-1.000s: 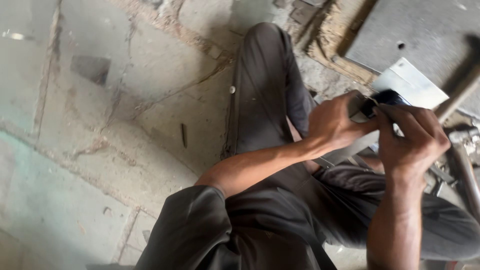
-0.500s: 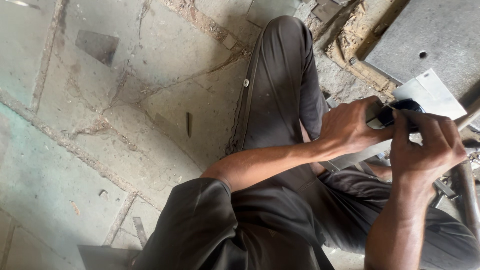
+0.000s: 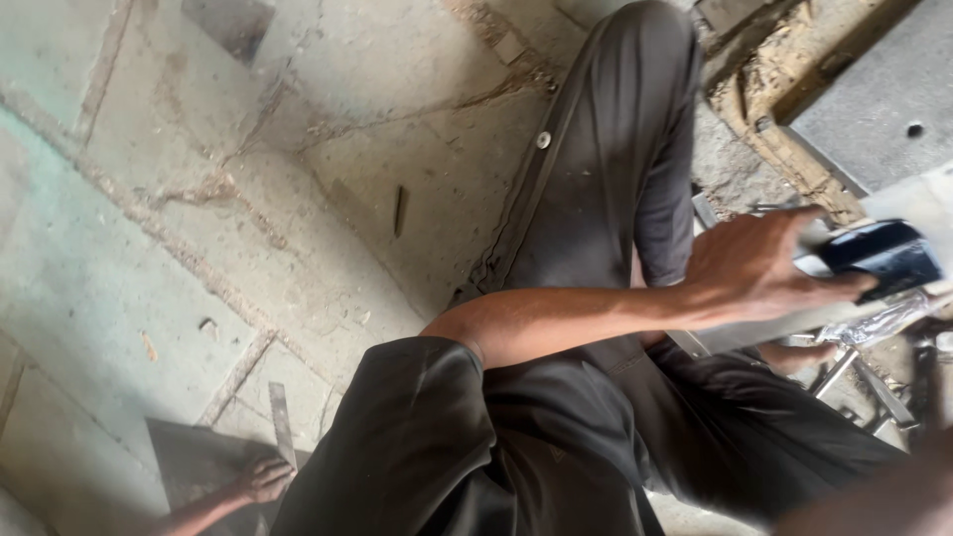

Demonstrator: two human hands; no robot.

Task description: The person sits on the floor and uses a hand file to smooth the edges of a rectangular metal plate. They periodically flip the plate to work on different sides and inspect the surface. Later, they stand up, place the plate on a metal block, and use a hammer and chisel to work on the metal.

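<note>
A cracked concrete floor [image 3: 298,228], dusty and seamed with rough mortar lines, fills the left of the view; a grey slab [image 3: 884,109] with a drilled hole lies at the upper right beside a rusty frame [image 3: 784,149]. A person in dark grey trousers [image 3: 606,169] and shirt sits over it, one knee raised.

The left hand [image 3: 759,273] reaches across the lap with fingers curled and thumb pressed down, clamped on a small black object [image 3: 879,256] at the right edge of the view, just above a pale metal strip [image 3: 794,323]. The object looks glossy, hard and rounded at the corners, with a light-coloured face toward the palm. It seems stiff and light enough for one hand, though its smooth shell may be slippery; the long sides, where the fingers now pinch, look like the surest hold.

Only a blurred forearm [image 3: 874,496] shows at the lower right corner; the right hand itself is out of view, so its fingers cannot be judged.

Crumpled clear plastic [image 3: 884,320] and thin metal rods [image 3: 864,377] lie below the object. At the lower left, another person's hand [image 3: 263,481] rests on a dark flat sheet [image 3: 194,462] beside a narrow metal bar [image 3: 281,422].
</note>
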